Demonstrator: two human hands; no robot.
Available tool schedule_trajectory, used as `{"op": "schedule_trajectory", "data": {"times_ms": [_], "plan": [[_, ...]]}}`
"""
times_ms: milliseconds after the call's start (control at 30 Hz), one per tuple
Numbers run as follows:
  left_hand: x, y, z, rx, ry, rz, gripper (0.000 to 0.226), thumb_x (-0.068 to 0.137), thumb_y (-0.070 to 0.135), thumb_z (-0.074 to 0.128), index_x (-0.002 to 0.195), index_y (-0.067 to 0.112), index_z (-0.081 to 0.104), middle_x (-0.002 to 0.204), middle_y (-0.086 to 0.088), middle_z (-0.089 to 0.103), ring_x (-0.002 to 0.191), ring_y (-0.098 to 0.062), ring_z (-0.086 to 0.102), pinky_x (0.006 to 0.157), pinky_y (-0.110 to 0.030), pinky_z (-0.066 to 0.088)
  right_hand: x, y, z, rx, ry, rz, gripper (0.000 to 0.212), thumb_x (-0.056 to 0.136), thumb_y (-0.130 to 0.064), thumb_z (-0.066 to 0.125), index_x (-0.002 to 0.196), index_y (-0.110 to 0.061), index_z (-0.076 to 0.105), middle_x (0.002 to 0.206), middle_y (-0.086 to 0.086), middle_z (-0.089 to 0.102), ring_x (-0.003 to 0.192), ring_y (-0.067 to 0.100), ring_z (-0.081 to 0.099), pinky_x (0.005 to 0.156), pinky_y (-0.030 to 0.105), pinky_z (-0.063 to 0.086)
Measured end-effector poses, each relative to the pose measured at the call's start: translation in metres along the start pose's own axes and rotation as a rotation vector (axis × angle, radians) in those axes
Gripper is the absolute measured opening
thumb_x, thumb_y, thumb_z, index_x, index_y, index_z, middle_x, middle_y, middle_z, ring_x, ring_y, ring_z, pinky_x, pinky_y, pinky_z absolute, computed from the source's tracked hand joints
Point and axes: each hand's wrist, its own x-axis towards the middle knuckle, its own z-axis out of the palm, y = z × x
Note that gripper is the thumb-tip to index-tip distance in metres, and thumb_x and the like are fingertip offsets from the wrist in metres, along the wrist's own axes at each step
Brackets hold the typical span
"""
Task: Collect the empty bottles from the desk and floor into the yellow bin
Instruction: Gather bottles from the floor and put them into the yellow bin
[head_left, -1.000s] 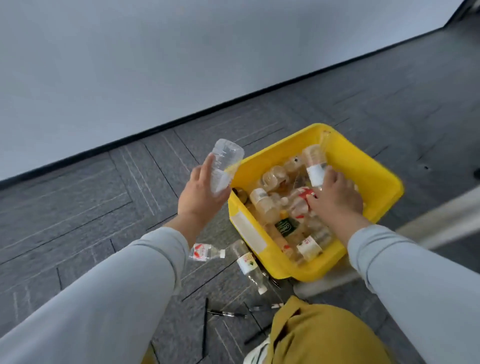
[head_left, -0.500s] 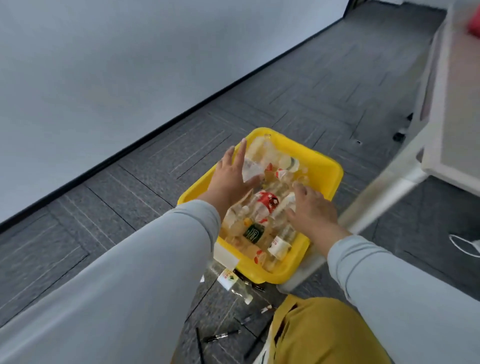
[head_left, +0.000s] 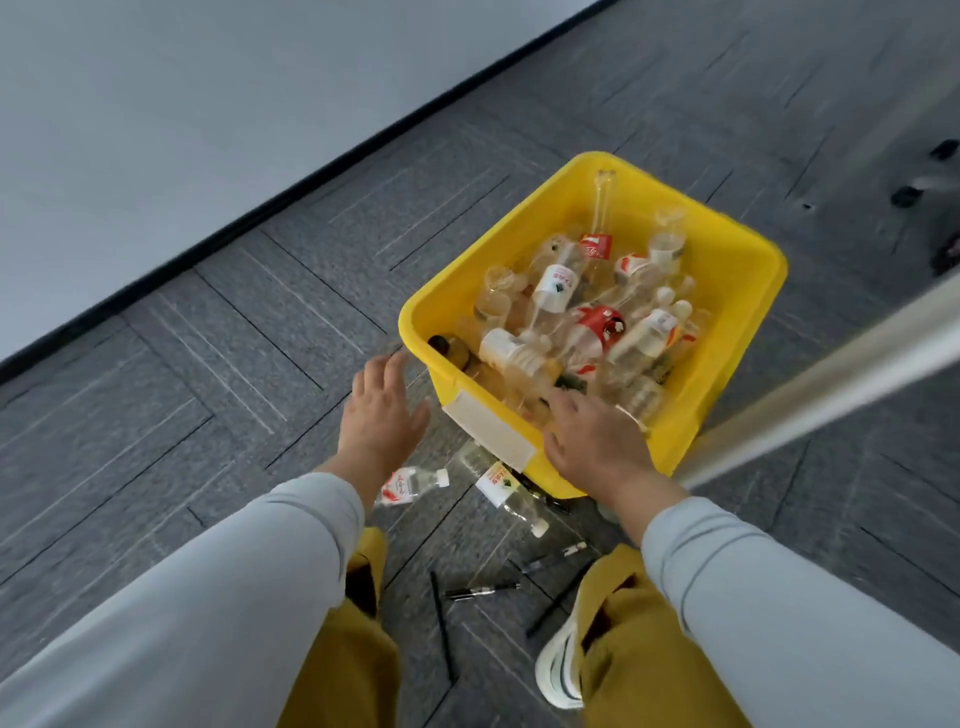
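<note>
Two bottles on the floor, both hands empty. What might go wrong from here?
1. The yellow bin looks heaped, and a tall bottle pokes up near its far rim; further drops may spill bottles out.
2. Pens lie beside the shoe: a slip hazard.
3. The small floor bottle lies by the left hand; a nudge may roll it away.

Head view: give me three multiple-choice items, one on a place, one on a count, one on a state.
1. The small clear plastic bottle with a red-and-white label lies: A in a hand; B on the grey carpet floor; C on a desk.
2. Bottles on the floor: A none; B five; C two.
3. The left hand is: A open, empty; B gripping a bottle; C pinching a pen.
B, beside the yellow plastic bin; C, plus a white-labelled clear bottle; A, fingers spread.
</note>
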Motion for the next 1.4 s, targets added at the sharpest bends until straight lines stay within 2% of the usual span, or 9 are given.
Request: {"op": "schedule_trajectory", "data": {"times_ms": [133,267,367,500,567,833,900,1033,1400], "plan": [[-0.001,-0.061,0.034,0.084,-0.076,-0.135,0.061,0.091,0.030,0.051,0.144,0.013,0.023,0.141,-0.013,0.029,0.128,-0.030,0.032,0.108,-0.040,0.031,0.015,-0.034,0.057,0.002,0.097,-0.257,0.023,0.072,-0.020,0.062,0.092,-0.010,0.067,0.071,0.005,0.065,0.057,0.024,0.062,0.038,0.025,0.044],[0.014,-0.099,0.071,0.182,-0.249,-0.112,0.061,0.090,0.025,0.051,0.143,0.013,0.024,0.142,-0.013,0.030,0.129,-0.031,0.032,0.106,-0.040,0.032,0.028,-0.048,0.108,-0.032,-0.070,-0.384,0.040,0.064,-0.019,0.075,0.098,-0.012,0.057,0.074,0.006,0.063,0.058,0.027,0.062,0.037,0.025,0.039],[0.014,-0.122,0.102,0.288,-0.396,-0.073,0.069,0.089,0.029,0.058,0.145,0.014,0.021,0.148,-0.011,0.025,0.135,-0.031,0.028,0.109,-0.042,0.030,0.035,-0.044,0.131,-0.104,-0.270,-0.381,0.040,0.084,-0.018,0.060,0.123,-0.011,0.052,0.106,0.009,0.063,0.089,0.034,0.062,0.055,0.033,0.037],[0.012,-0.136,0.146,0.349,-0.513,-0.053,0.079,0.087,0.025,0.061,0.149,0.017,0.012,0.155,-0.008,0.015,0.142,-0.030,0.017,0.114,-0.044,0.021,0.032,-0.040,0.162,-0.190,-0.215,-0.549,0.034,0.051,-0.015,0.081,0.082,-0.013,0.065,0.065,0.003,0.062,0.052,0.023,0.057,0.042,0.025,0.029],[0.015,-0.140,0.165,0.362,-0.550,-0.052,0.079,0.088,0.025,0.059,0.149,0.017,0.008,0.158,-0.008,0.008,0.145,-0.029,0.009,0.116,-0.045,0.015,0.027,-0.037,0.192,-0.159,-0.146,-0.549,0.038,0.050,-0.010,0.080,0.084,-0.013,0.065,0.064,0.004,0.061,0.050,0.023,0.056,0.038,0.025,0.037],[0.032,-0.156,0.228,0.463,-0.554,-0.026,0.092,0.085,0.023,0.065,0.150,0.019,-0.001,0.158,-0.010,0.003,0.146,-0.029,-0.001,0.119,-0.047,0.009,0.019,-0.026,0.261,-0.066,-0.169,-0.236,0.043,0.049,-0.015,0.086,0.087,-0.012,0.067,0.068,0.009,0.064,0.056,0.029,0.062,0.038,0.029,0.045],[0.036,-0.164,0.237,0.485,-0.553,-0.050,0.094,0.085,0.026,0.065,0.150,0.020,-0.003,0.158,-0.010,0.007,0.146,-0.031,0.001,0.117,-0.050,0.007,0.021,-0.022,0.268,-0.035,-0.228,-0.166,0.047,0.063,-0.020,0.082,0.105,-0.010,0.064,0.086,0.013,0.067,0.075,0.032,0.065,0.049,0.035,0.051],[0.038,-0.175,0.252,0.521,-0.474,-0.031,0.087,0.083,0.025,0.067,0.148,0.015,0.011,0.143,-0.017,0.034,0.136,-0.037,0.028,0.115,-0.052,0.017,0.024,-0.010,0.286,0.040,-0.345,-0.037,0.050,0.093,-0.029,0.051,0.138,-0.013,0.033,0.134,0.011,0.043,0.123,0.030,0.041,0.090,0.039,0.044],[0.040,-0.166,0.237,0.351,-0.265,0.122,0.082,0.072,0.039,0.074,0.139,0.015,0.035,0.129,-0.013,0.045,0.108,-0.035,0.052,0.088,-0.043,0.045,0.033,0.008,0.347,0.119,-0.450,0.270,0.106,0.081,-0.042,0.069,0.148,-0.021,-0.010,0.148,0.019,0.024,0.134,0.037,0.032,0.103,0.047,0.041]]}}
